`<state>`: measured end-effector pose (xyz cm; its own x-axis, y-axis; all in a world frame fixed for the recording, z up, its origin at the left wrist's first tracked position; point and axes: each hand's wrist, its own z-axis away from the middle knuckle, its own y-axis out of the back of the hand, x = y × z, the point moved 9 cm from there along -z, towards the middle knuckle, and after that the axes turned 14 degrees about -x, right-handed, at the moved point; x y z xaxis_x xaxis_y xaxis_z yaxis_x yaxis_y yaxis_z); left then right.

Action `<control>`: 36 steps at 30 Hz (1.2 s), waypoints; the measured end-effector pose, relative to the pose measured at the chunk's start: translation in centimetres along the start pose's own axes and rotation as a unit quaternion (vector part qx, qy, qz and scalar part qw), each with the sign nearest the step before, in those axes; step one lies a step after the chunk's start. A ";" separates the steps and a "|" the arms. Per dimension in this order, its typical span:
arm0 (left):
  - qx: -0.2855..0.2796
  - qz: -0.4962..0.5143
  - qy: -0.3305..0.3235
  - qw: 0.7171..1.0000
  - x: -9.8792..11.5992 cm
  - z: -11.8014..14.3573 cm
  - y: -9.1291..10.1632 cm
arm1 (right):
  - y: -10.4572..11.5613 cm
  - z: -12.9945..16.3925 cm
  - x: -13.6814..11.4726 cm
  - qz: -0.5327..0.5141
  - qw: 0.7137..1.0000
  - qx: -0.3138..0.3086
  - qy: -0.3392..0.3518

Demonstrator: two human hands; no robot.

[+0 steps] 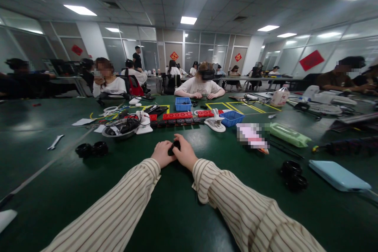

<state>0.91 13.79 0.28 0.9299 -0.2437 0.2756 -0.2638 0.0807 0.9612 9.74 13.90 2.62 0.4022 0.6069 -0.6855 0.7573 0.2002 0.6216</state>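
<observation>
Striped sleeves (124, 208) are filling the bottom of the frame, running up to two hands meeting at its centre on the green table (59, 173). Left hand (163, 153) and right hand (186, 154) are both closing around a small black part (173, 147), fingers pressed together on it from either side, just above the tabletop. It looks like a fitting or twisting step, with the part barely showing between the fingers. Any further turn is calling for a firm hold from one hand while the other works. Beyond, red power strips (177, 115) and a blue basket (232, 118) are lying mid-frame.
</observation>
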 end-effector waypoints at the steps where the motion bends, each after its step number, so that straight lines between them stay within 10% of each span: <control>1: -0.002 0.000 0.001 1.000 0.0 0.0 -0.1 | 0.0 0.0 -0.1 0.007 1.000 -0.004 -0.002; 36: 0.014 -0.034 0.045 0.998 -0.4 0.1 0.4 | 0.6 0.2 -0.1 0.048 0.998 0.048 -0.005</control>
<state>0.41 13.80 0.55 0.9647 -0.1597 0.2095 -0.2056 0.0403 0.9778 10.25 13.84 2.98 0.4794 0.6126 -0.6285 0.7613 0.0661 0.6451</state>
